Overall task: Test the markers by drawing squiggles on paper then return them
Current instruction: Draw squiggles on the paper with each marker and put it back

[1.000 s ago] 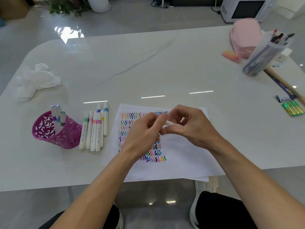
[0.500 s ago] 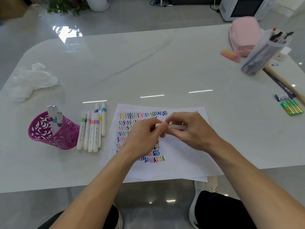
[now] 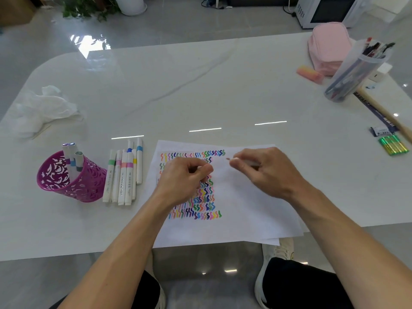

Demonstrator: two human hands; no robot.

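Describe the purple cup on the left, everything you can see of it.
The purple cup is a round holder, seemingly plastic, its wall pierced all over with leaf-like cut-outs. It stands open end up on the white table, left of a row of loose markers lying flat. Three capped markers stand in it, leaning against its far rim. Whether the nearest loose marker touches its base is unclear.

Marker (image 3: 250,162) mostly hidden within the right hand (image 3: 269,172) — its tip blurred.
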